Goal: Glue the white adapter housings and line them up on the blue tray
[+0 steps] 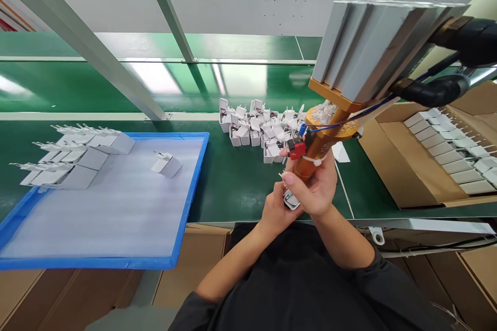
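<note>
My left hand (273, 208) is closed around a small white plastic housing (291, 200), held just under the lower end of an orange cylindrical tool (320, 145). Fingers of my right hand (321, 194) wrap round that tool's lower barrel, the thumb lying across its front. A red switch (297, 150) is strapped to the barrel, with blue wires running up from it. Where the tool's tip meets the housing is hidden by my fingers. Beyond my hands, a pile of white housings (254, 123) with loose-looking lids lies on the green bench (236, 186).
To the left, a blue-rimmed tray (199, 176) carries stacked white housings (83, 165) and a single one (166, 165). An open cardboard box (411, 170) at right contains rows of housings. The tool's ribbed metal block (380, 46) and black hoses (430, 90) overhang the bench.
</note>
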Action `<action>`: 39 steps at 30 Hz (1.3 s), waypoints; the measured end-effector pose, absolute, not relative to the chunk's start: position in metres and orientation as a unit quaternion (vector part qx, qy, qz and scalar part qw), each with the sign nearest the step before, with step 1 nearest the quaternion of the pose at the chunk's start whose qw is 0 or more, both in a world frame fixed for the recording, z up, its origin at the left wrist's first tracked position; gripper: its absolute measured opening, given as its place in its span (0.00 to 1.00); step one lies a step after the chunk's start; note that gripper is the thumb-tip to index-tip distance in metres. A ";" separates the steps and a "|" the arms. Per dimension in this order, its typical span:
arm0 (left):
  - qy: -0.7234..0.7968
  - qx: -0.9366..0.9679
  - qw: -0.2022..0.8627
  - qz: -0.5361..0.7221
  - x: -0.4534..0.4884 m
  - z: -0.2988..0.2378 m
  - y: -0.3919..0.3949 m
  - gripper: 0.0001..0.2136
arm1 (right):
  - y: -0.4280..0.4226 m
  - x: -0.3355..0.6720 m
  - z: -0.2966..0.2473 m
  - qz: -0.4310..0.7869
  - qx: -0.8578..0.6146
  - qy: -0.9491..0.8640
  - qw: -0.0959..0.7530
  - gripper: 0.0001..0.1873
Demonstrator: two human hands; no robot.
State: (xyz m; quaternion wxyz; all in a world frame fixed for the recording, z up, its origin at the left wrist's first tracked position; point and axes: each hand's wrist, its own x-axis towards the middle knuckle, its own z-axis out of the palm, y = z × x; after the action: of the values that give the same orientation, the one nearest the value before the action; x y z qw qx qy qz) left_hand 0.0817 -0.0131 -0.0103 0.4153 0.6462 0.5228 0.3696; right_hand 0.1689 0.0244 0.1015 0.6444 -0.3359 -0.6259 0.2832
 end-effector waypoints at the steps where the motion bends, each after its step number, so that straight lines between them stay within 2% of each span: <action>1: 0.524 0.644 0.406 0.381 0.081 -0.010 -0.012 0.15 | 0.026 0.171 0.099 0.297 -0.320 -0.627 0.645 0.14; 4: 0.550 0.628 0.387 0.390 0.073 -0.005 -0.009 0.14 | 0.029 0.182 0.089 0.332 -0.300 -0.617 0.647 0.14; 7: 0.573 0.610 0.407 0.365 0.061 0.007 -0.009 0.15 | 0.033 0.201 0.078 0.308 -0.361 -0.603 0.641 0.15; 10: 0.576 0.595 0.443 0.342 0.051 0.019 -0.010 0.15 | 0.037 0.225 0.066 0.164 -0.502 -0.594 0.606 0.17; 12: 0.576 0.582 0.468 0.333 0.048 0.025 -0.010 0.14 | 0.040 0.241 0.058 0.061 -0.574 -0.583 0.571 0.23; 15: 0.566 0.558 0.513 0.325 0.047 0.029 -0.008 0.13 | 0.041 0.261 0.044 -0.029 -0.608 -0.590 0.530 0.34; 17: 0.554 0.542 0.545 0.320 0.047 0.030 -0.007 0.13 | 0.036 0.272 0.032 -0.099 -0.609 -0.603 0.506 0.38; 19: 0.543 0.526 0.574 0.314 0.047 0.030 -0.005 0.14 | 0.028 0.278 0.017 -0.172 -0.606 -0.605 0.488 0.36; 21: 0.535 0.518 0.592 0.307 0.047 0.032 -0.003 0.13 | 0.019 0.280 0.001 -0.186 -0.603 -0.618 0.469 0.31; 25: 0.538 0.531 0.585 0.293 0.048 0.039 -0.002 0.13 | 0.010 0.278 -0.030 -0.053 -0.628 -0.701 0.334 0.20; 28: 0.547 0.566 0.546 0.286 0.050 0.044 -0.003 0.12 | 0.009 0.279 -0.041 0.011 -0.643 -0.712 0.283 0.14; 31: 0.558 0.616 0.474 0.291 0.053 0.041 -0.006 0.11 | 0.005 0.281 -0.034 0.049 -0.625 -0.696 0.350 0.11; 34: 0.579 0.668 0.353 0.307 0.057 0.029 -0.009 0.11 | -0.008 0.279 -0.011 0.083 -0.569 -0.702 0.419 0.06; 39: 0.572 0.727 0.146 0.350 0.062 0.012 -0.009 0.12 | -0.026 0.261 0.025 0.066 -0.460 -0.765 0.446 0.08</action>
State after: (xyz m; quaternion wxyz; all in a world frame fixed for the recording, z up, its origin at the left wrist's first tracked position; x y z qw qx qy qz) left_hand 0.0617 -0.0093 0.0121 0.1457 0.7269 0.5724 0.3504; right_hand 0.2614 -0.0263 0.0246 0.4461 -0.4603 -0.7647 0.0656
